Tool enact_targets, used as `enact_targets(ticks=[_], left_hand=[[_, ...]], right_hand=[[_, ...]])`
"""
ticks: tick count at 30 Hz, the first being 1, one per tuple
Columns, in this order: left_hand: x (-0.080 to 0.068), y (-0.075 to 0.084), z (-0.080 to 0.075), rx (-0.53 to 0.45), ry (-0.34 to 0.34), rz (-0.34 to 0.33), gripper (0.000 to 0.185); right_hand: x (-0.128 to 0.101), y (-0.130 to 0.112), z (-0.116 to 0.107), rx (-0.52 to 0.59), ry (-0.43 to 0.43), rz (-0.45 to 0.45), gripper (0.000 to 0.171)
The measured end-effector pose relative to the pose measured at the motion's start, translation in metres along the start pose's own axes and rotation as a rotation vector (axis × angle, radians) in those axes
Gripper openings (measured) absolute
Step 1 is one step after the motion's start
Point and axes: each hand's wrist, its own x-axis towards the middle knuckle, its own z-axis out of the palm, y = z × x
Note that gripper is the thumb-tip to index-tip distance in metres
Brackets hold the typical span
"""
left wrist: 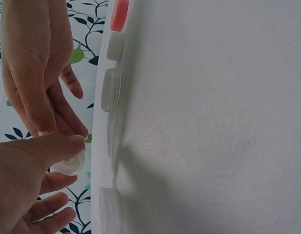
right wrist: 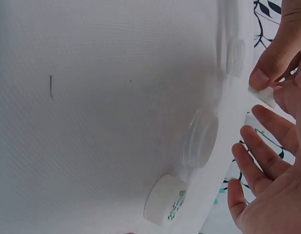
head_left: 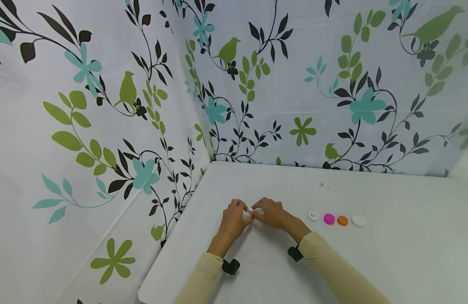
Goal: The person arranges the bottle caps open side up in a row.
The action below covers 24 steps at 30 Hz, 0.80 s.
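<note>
Meeting over a white table [head_left: 389,253], well in from its far edge, the left hand [head_left: 234,219] and right hand [head_left: 269,212] together pinch one small white cap [head_left: 250,210] between thumbs and fingertips, other fingers loosely spread. It is round, pale, translucent; its facing is unclear. Right of them, four caps [head_left: 335,218] run parallel to the far edge: white, pink, orange, white.

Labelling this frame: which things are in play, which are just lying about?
In play:
left hand
right hand
small white plastic cap, pinched between both hands

Lying about:
white printed cap
pink cap
orange cap
plain white cap
</note>
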Motion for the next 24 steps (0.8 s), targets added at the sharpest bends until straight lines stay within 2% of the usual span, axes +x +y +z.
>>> enact_targets(ticks=[6,9,15,24], left_hand=[[0.003,0.0,-0.004,0.014,-0.002,0.015,0.031],[0.004,0.0,-0.005,0.022,-0.014,0.025,0.031],[0.004,-0.001,0.001,0.041,-0.064,0.016,0.03],[0.003,-0.004,0.009,0.043,-0.077,0.015,0.026]], right_hand=[[0.0,0.001,-0.002,0.004,0.033,-0.04,0.03],[0.001,0.002,-0.003,-0.032,0.029,-0.053,0.03],[0.001,0.005,0.001,-0.107,0.0,-0.055,0.031],[0.001,0.007,0.009,-0.111,-0.001,-0.042,0.024]])
